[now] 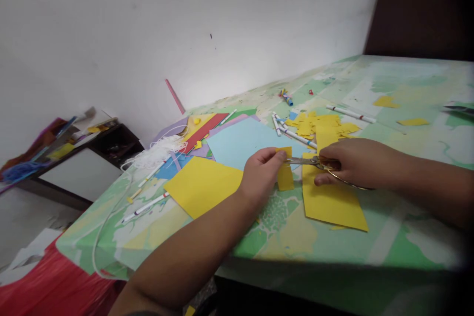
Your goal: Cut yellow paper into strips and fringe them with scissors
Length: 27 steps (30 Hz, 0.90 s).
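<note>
Between the thumb and fingers of my left hand is a narrow strip of yellow paper, held upright over the table. My right hand grips a pair of scissors by the handles, the metal blades pointing left. The blade tips reach the strip close to my left thumb; whether they are cutting into it is too small to tell. Beneath my right hand lies a larger yellow sheet. Another yellow sheet rests left of my left hand, beside a light blue sheet.
Torn yellow scraps are heaped behind my right hand, with several white markers around them. White string lies tangled at the table's left. A green-patterned cloth covers the table. A low cabinet stands to the left.
</note>
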Each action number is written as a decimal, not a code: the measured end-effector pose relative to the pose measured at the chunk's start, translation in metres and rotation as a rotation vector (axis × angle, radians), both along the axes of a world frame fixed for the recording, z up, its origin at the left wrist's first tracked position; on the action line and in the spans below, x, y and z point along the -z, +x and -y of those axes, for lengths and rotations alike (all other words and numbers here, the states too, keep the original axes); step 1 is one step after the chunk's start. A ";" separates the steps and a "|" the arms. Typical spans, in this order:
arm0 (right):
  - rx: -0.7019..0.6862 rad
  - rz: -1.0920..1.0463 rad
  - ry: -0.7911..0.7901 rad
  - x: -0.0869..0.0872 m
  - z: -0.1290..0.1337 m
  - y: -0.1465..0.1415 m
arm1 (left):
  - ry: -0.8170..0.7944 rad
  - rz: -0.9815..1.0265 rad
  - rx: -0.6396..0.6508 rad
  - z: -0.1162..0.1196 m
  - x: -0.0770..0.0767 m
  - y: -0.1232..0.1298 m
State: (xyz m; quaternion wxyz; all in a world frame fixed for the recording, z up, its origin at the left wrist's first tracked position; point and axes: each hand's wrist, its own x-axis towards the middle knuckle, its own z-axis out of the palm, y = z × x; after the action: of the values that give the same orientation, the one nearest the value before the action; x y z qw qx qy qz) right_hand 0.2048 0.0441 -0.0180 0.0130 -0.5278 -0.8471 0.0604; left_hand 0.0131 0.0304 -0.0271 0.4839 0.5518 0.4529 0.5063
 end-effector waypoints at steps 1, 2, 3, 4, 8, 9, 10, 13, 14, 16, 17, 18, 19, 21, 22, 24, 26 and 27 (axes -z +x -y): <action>-0.019 -0.003 -0.008 -0.001 0.000 0.001 | -0.007 0.043 -0.002 -0.001 0.000 -0.002; -0.036 -0.005 -0.016 -0.001 -0.001 0.002 | -0.011 0.088 -0.010 -0.003 -0.001 -0.004; -0.048 -0.009 -0.025 -0.001 -0.001 0.003 | -0.013 0.131 -0.021 -0.005 -0.001 -0.006; -0.056 -0.020 -0.034 -0.001 -0.002 0.004 | -0.015 0.165 -0.026 -0.006 -0.002 -0.008; -0.053 -0.103 -0.011 0.000 -0.003 0.007 | -0.055 0.195 0.012 -0.009 -0.003 -0.010; -0.051 -0.117 -0.003 0.000 -0.003 0.006 | -0.072 0.182 0.029 -0.008 -0.002 -0.009; -0.049 -0.123 -0.001 0.000 -0.003 0.006 | -0.090 0.166 0.046 -0.007 -0.002 -0.008; -0.040 -0.109 -0.025 0.002 -0.004 0.005 | -0.104 0.108 0.096 -0.004 0.001 -0.005; -0.039 -0.107 -0.028 0.002 -0.005 0.005 | -0.096 0.093 0.105 -0.004 0.002 -0.004; -0.041 -0.113 -0.018 0.003 -0.006 0.006 | -0.086 0.079 0.106 -0.003 0.002 -0.004; -0.039 -0.118 -0.011 0.004 -0.006 0.006 | -0.086 0.081 0.094 -0.003 0.002 -0.004; -0.037 -0.122 -0.004 0.004 -0.007 0.007 | -0.089 0.088 0.079 -0.003 0.001 -0.004; -0.033 -0.125 0.003 0.005 -0.007 0.008 | -0.091 0.098 0.064 -0.002 0.000 -0.004; -0.028 -0.122 0.007 0.006 -0.007 0.008 | -0.082 0.113 0.039 -0.002 -0.002 -0.004; -0.032 -0.118 0.002 0.006 -0.008 0.008 | -0.074 0.113 0.033 -0.001 -0.002 -0.003; -0.051 -0.109 -0.013 0.006 -0.007 0.008 | -0.066 0.088 0.043 0.000 -0.003 -0.003; -0.072 -0.107 -0.021 0.005 -0.007 0.007 | -0.070 0.030 0.069 0.001 -0.003 -0.002; -0.078 -0.107 -0.021 0.005 -0.007 0.006 | -0.075 0.000 0.080 0.001 -0.003 -0.002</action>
State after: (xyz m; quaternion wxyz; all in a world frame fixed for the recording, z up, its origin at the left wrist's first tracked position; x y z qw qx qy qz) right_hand 0.2111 0.0507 -0.0229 0.0502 -0.4905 -0.8645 0.0979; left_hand 0.0112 0.0297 -0.0242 0.5241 0.5508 0.4493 0.4691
